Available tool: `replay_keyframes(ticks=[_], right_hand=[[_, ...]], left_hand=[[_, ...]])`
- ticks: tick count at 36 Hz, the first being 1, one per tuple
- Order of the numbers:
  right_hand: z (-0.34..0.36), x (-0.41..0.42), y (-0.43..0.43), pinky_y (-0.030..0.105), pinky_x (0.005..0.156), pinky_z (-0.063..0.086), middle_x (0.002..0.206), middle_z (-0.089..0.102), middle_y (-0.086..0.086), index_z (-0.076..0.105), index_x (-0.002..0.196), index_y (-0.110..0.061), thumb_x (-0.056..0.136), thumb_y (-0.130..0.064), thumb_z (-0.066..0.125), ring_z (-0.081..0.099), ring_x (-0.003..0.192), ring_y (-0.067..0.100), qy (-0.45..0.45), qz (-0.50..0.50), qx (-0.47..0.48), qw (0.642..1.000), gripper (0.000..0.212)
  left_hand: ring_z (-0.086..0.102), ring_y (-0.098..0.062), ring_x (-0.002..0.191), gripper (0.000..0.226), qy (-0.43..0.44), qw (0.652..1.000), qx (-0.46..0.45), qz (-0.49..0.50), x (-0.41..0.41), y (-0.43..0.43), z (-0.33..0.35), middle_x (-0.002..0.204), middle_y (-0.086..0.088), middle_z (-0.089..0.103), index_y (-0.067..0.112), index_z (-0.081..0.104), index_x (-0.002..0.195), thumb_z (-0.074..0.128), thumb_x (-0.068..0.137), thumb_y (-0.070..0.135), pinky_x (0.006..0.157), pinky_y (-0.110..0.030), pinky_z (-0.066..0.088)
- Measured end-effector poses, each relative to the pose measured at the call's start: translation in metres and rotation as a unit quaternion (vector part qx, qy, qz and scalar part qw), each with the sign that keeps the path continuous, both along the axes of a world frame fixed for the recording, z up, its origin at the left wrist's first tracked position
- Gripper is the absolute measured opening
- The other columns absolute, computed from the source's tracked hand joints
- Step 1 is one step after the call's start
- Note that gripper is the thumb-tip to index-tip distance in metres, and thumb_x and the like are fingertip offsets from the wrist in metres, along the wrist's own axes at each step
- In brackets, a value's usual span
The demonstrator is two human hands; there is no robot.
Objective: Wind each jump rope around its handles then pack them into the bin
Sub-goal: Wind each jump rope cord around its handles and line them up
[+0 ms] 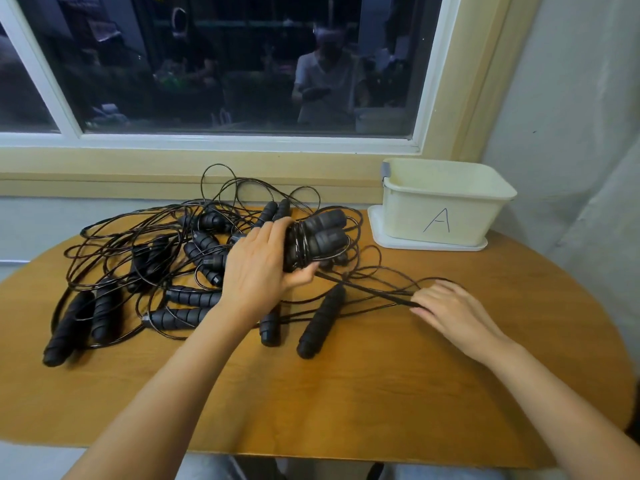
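Observation:
My left hand point(263, 261) grips a pair of black jump rope handles point(322, 237) held side by side above the table, with several turns of thin black cord wound around them. The loose cord point(374, 289) runs from the handles down to the right, where my right hand point(446, 310) pinches it just above the table. The cream bin point(443, 202) marked "A" stands at the back right, with nothing visible inside. A tangled pile of other black jump ropes point(166, 258) covers the left and middle of the table.
The bin stands on a white lid point(384, 239). Loose handles point(320, 322) lie near the table's middle, and two more point(72, 329) at the left. The oval wooden table point(346, 393) ends at a window sill behind and a wall on the right.

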State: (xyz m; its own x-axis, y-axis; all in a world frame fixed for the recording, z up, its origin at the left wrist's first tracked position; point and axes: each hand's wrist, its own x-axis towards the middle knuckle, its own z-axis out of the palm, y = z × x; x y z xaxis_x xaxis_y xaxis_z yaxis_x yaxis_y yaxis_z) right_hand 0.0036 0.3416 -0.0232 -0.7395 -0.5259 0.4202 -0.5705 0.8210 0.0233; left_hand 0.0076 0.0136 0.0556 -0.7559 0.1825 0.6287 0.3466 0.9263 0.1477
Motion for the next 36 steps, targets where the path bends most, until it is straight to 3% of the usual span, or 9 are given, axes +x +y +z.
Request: replay_keyframes(ticks=[4, 7, 10, 14, 20, 23, 26, 32, 36], right_hand=[[-0.009, -0.003, 0.013, 0.037, 0.109, 0.035, 0.088, 0.069, -0.013, 0.071, 0.094, -0.023, 0.092, -0.037, 0.047, 0.067, 0.085, 0.007, -0.011, -0.041, -0.003, 0.999, 0.028], [-0.012, -0.005, 0.011, 0.027, 0.117, 0.018, 0.099, 0.068, -0.010, 0.070, 0.101, -0.021, 0.097, -0.035, 0.050, 0.063, 0.100, 0.009, -0.065, -0.085, -0.013, 0.994, 0.024], [-0.010, -0.004, 0.003, 0.026, 0.109, 0.027, 0.119, 0.064, -0.008, 0.069, 0.117, -0.021, 0.096, -0.032, 0.059, 0.051, 0.119, 0.013, -0.121, -0.104, -0.020, 0.987, 0.025], [0.002, 0.008, -0.019, 0.029, 0.113, 0.023, 0.145, 0.044, -0.015, 0.047, 0.144, -0.030, 0.091, -0.044, 0.064, 0.030, 0.136, 0.008, -0.149, -0.079, 0.015, 0.986, 0.057], [0.028, 0.024, -0.089, 0.025, 0.109, 0.025, 0.144, 0.036, -0.017, 0.032, 0.151, -0.033, 0.093, -0.054, 0.056, 0.029, 0.133, -0.001, -0.187, 0.013, -0.117, 0.975, 0.066], [0.021, 0.026, -0.112, 0.015, 0.097, 0.033, 0.127, 0.050, -0.021, 0.042, 0.145, -0.032, 0.100, -0.038, 0.054, 0.042, 0.115, -0.009, -0.248, 0.052, -0.171, 0.952, 0.047], [0.012, 0.023, -0.106, 0.026, 0.085, 0.050, 0.092, 0.063, -0.016, 0.058, 0.105, -0.039, 0.103, -0.024, 0.049, 0.060, 0.088, 0.001, -0.302, 0.068, -0.244, 0.919, 0.018], [0.015, 0.008, -0.069, 0.035, 0.085, 0.047, 0.077, 0.061, -0.013, 0.059, 0.075, -0.046, 0.100, -0.033, 0.048, 0.057, 0.082, 0.007, -0.326, 0.031, -0.243, 0.913, 0.031], [0.032, -0.008, -0.055, 0.023, 0.080, 0.040, 0.062, 0.053, -0.011, 0.056, 0.070, -0.019, 0.099, -0.030, 0.048, 0.051, 0.064, -0.002, -0.365, 0.013, -0.270, 0.891, 0.033]], left_hand=[[0.063, -0.027, 0.091, 0.078, -0.011, 1.000, -0.018, 0.005, 0.000, -0.002, -0.004, 0.103, -0.007, 0.065, 0.009, 0.055, 0.125, 0.044, 0.078, 0.070, 0.071, -0.036, 0.050], [0.064, -0.028, 0.089, 0.074, -0.018, 1.000, -0.022, -0.001, 0.002, 0.002, -0.011, 0.101, -0.006, 0.065, 0.011, 0.055, 0.123, 0.046, 0.076, 0.067, 0.070, -0.037, 0.050], [0.065, -0.027, 0.088, 0.074, -0.024, 1.000, -0.012, -0.006, 0.006, 0.006, -0.015, 0.099, -0.006, 0.066, 0.010, 0.057, 0.122, 0.046, 0.076, 0.067, 0.068, -0.037, 0.051], [0.064, -0.026, 0.091, 0.075, -0.012, 1.000, 0.003, -0.010, 0.007, 0.008, -0.009, 0.103, -0.005, 0.066, 0.010, 0.056, 0.123, 0.045, 0.077, 0.069, 0.070, -0.036, 0.051], [0.065, -0.024, 0.086, 0.075, 0.007, 1.000, -0.017, -0.025, 0.010, 0.022, -0.005, 0.098, -0.005, 0.066, 0.009, 0.058, 0.120, 0.044, 0.080, 0.070, 0.068, -0.032, 0.048], [0.065, -0.025, 0.088, 0.074, 0.012, 0.999, -0.013, -0.033, 0.010, 0.021, -0.003, 0.100, -0.005, 0.066, 0.010, 0.057, 0.121, 0.046, 0.079, 0.069, 0.069, -0.033, 0.049], [0.064, -0.026, 0.089, 0.074, 0.014, 0.999, -0.011, -0.030, 0.011, 0.008, 0.000, 0.101, -0.006, 0.065, 0.010, 0.056, 0.123, 0.047, 0.078, 0.068, 0.070, -0.035, 0.049], [0.062, -0.026, 0.090, 0.072, 0.024, 1.000, -0.007, -0.017, 0.014, -0.022, -0.001, 0.101, -0.004, 0.064, 0.011, 0.055, 0.124, 0.050, 0.077, 0.066, 0.072, -0.032, 0.044], [0.062, -0.025, 0.090, 0.071, 0.034, 0.999, 0.001, -0.028, 0.016, -0.028, -0.001, 0.100, -0.003, 0.064, 0.012, 0.054, 0.124, 0.051, 0.076, 0.065, 0.073, -0.031, 0.044]])
